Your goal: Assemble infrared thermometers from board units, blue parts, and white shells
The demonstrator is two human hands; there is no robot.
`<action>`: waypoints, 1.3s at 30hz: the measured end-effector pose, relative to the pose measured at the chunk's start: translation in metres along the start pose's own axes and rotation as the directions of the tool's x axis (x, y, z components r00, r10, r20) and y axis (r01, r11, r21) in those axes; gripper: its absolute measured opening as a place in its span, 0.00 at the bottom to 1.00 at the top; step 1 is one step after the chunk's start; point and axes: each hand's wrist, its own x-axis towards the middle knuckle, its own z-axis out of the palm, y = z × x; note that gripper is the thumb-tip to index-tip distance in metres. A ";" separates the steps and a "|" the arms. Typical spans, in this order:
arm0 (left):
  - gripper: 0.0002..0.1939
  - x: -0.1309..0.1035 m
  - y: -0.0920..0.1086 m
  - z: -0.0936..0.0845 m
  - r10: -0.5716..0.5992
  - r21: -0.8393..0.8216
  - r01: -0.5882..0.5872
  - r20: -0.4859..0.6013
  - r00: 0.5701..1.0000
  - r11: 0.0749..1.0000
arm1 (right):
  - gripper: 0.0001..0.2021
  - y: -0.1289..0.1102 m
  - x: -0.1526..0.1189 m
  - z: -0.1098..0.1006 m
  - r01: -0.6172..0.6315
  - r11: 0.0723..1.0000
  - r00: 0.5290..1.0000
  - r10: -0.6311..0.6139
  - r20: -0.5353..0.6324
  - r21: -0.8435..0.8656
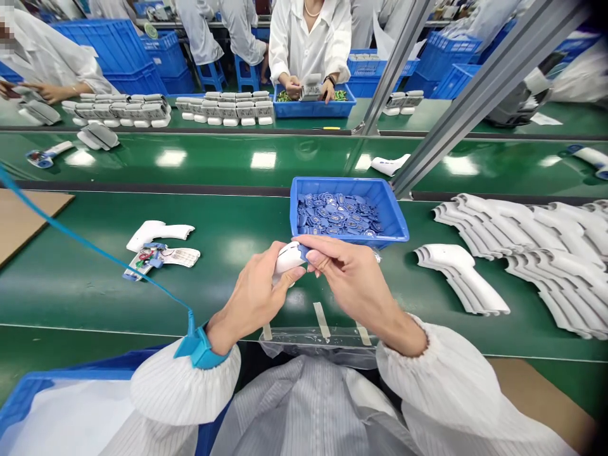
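Shell (289, 258) between left hand (254, 297) and right hand (349, 272)

no readable text, blue parts in the blue bin (394, 218) perhaps printed, too small to read

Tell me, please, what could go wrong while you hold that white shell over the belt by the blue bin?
The white shell is pinched only by fingertips of the left hand and right hand, so it might slip onto the green belt. The blue bin of small blue parts sits just beyond the knuckles and could be knocked. The blue wrist-strap cord may snag the parts lying at left.
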 end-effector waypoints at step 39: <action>0.21 -0.022 -0.035 0.063 -0.043 -0.132 -0.062 -0.669 0.742 0.989 | 0.23 0.036 -0.051 0.012 -0.774 0.628 0.620 0.730 0.286 0.077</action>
